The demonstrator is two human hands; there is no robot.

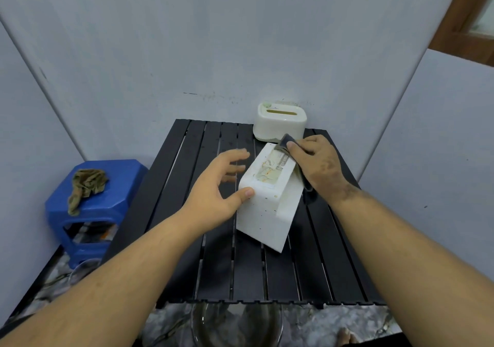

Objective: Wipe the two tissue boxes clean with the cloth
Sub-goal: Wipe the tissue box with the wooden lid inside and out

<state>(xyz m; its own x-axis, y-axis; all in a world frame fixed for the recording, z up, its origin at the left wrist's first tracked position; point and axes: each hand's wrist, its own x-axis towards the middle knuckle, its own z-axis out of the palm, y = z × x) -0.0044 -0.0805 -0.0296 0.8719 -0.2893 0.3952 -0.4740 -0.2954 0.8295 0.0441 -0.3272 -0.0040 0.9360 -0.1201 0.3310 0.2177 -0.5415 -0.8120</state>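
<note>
Soft, even, slightly dim light gives only faint shadows on the black slatted table (203, 239), the wide lens bows the wall edges toward the corners, and the left hand's fingers (235, 170) show motion blur.

Slatted table (203, 239) dead centre. Near tissue box (263, 207) on it, tilted, just right of middle. Second tissue box (279, 120) at 12 o'clock from the first, on the table's far edge by the wall. Stool (112, 205) at 9 o'clock, off the table, rag (87, 186) on its seat. Bowl (236, 325) on the floor at 6 o'clock.
</note>
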